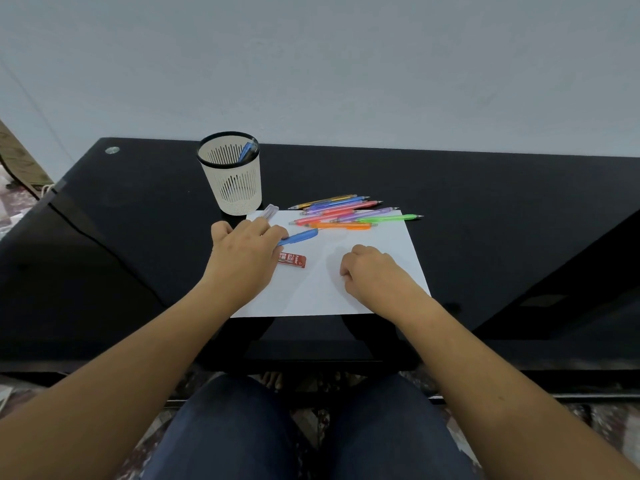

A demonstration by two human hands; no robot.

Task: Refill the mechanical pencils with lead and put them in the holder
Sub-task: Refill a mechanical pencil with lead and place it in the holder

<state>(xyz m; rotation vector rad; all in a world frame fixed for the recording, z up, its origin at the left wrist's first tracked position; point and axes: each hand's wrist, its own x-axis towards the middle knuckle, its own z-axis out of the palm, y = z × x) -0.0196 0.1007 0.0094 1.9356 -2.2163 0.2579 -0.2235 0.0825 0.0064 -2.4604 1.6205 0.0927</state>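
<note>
Head view. Table [138, 237]: black, glossy, glass-like top, with pale reflections along its left edge. On it lies a white sheet of paper [363, 292], flat, matte and rectangular. Holder [239, 195]: cream plastic cup with vertical slots and a black rim, tapering to the base, upright just beyond the far left corner of the sheet. One dark blue pencil [246, 151] leans inside against its right rim, the lower part only dimly seen through the slots. The loose pencils [346, 211] are a fan of translucent barrels in yellow, blue, pink, purple, green and orange. They lie across the far edge of the sheet with tips to the right, overlapping, so the count is unclear. Lead case [293, 260]: small, flat, red, marked 2B, on the sheet just right of the left hand [242, 251] and partly covered by it. A clear ribbed tube [270, 211] lies at the far left corner, at the fingertips; its contents are unreadable. The left hand lies palm down with fingers over the left end of a light blue pencil [299, 236] on the sheet. Whether it pinches the barrel or only rests on it, I cannot tell. Right hand [369, 266]: knuckles up on the sheet, fingers tucked under into a fist, fingertips hidden, nothing seen in it.
</note>
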